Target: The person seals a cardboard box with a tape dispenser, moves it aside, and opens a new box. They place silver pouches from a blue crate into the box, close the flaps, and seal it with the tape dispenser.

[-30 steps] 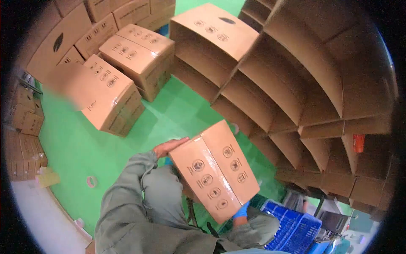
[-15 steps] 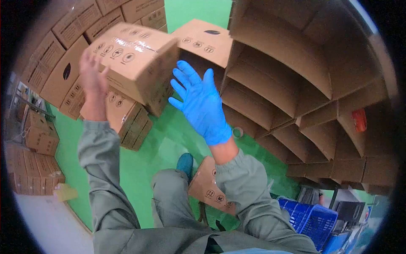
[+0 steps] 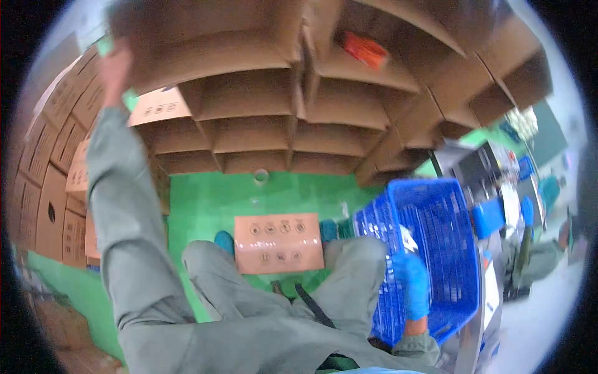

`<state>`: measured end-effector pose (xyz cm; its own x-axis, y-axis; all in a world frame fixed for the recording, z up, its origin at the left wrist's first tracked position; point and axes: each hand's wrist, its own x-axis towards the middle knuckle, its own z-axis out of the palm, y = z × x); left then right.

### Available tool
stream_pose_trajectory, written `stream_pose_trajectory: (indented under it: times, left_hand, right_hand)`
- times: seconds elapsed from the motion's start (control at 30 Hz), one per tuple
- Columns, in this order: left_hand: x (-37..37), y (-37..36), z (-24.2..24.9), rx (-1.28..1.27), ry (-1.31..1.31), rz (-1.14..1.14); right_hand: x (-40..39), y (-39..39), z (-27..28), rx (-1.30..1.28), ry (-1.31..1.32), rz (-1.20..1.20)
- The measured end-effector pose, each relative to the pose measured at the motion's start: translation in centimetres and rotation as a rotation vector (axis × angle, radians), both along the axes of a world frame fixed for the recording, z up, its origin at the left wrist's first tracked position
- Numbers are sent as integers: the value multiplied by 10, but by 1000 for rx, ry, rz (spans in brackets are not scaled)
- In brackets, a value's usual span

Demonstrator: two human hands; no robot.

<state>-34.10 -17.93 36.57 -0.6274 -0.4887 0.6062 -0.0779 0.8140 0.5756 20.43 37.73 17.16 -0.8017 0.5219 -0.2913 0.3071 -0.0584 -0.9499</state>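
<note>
My left hand (image 3: 116,70), bare and smeared by motion, is stretched far out at the upper left, overlapping the side of the stacked open cartons (image 3: 215,53). Its fingers are too blurred to read. At the lower right, my right hand (image 3: 412,283) in a blue glove is at the near-side wall of a blue plastic basket (image 3: 464,249). Motion blurs its fingers against the blue plastic. A small white piece (image 3: 408,240) shows just beyond them. Between my feet sits a closed, taped carton (image 3: 279,243) with printed symbols.
Closed cartons (image 3: 53,193) are stacked along the left. An orange-red item (image 3: 365,50) lies in one open carton. A tape roll (image 3: 261,177) is on the green floor (image 3: 205,199). Machines (image 3: 483,165) stand at the right, with another person (image 3: 539,258) beyond.
My view has swung right. My right gloved hand has gone from in front of me to the blue basket, while my left hand has moved away from the closed carton toward the open-carton stack.
</note>
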Motion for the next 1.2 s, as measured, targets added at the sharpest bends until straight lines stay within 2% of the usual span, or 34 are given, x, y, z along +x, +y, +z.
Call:
stream_pose_trajectory:
  times: [0.03,0.07,0.13,0.2,0.27,0.33,0.37,0.4,0.43,0.47,0.53,0.57,0.6,0.63,0.7,0.77,0.87,0.9,0.93,1.0,1.1,1.13,1.17,1.2]
  left_hand:
    - [-13,-68,-15,-264,322,-170]
    - [17,-105,-5,-352,350,-167]
    - [117,-147,9,-436,277,-159]
    - [206,-181,0,-517,148,-159]
    - [268,-196,-31,-607,7,-183]
    - [301,-195,-73,-693,-132,-242]
    - [318,-197,-92,-721,-183,-273]
    - [333,-121,-126,-219,-355,-340]
    - [336,-44,-147,138,-495,-218]
    - [347,31,-151,-98,-598,-270]
    - [338,72,-243,-251,-501,-469]
    - [337,95,-285,-198,-570,-473]
    - [332,110,-335,-321,-785,-368]
    - [334,115,-363,-274,-574,-387]
    - [339,125,-311,-155,-687,-582]
    - [342,117,-297,-146,-761,-587]
    - [338,114,-307,-244,-770,-593]
    - [335,119,-305,-264,-799,-591]
    - [331,121,-302,-328,-864,-577]
    - [330,124,-297,-376,-944,-548]
    - [331,141,-284,-711,-1046,-410]
    - [331,153,-278,-796,-817,-408]
    - [331,170,-270,-867,-580,-405]
    - [333,194,-246,-722,-862,-711]
  right_hand:
    - [26,28,0,170,87,-133]
    - [47,53,-2,342,164,-264]
    - [86,97,-6,440,157,-476]
    - [109,134,-20,453,82,-716]
    - [112,164,-27,326,260,-940]
    - [121,222,-36,168,436,-1046]
    - [123,252,-42,195,484,-1074]
    - [125,280,-43,218,531,-1096]
    - [126,305,-36,249,521,-1075]
    - [128,332,-29,275,510,-1050]
    - [158,432,-40,237,427,-902]
    - [163,449,-35,240,352,-939]
    - [158,455,-24,246,274,-962]
    - [151,447,-7,173,326,-922]
    - [152,452,-6,29,351,-869]
    - [153,485,-18,-33,303,-802]
    - [131,497,-29,-25,316,-546]
    - [124,514,-31,190,310,-607]
    - [104,498,-10,252,154,-679]
    - [64,488,26,647,87,-399]
    - [-46,277,134,1395,-10,79]
    - [-71,214,156,1479,171,205]
    - [-86,170,181,1280,160,246]
    - [-97,136,197,1083,156,282]
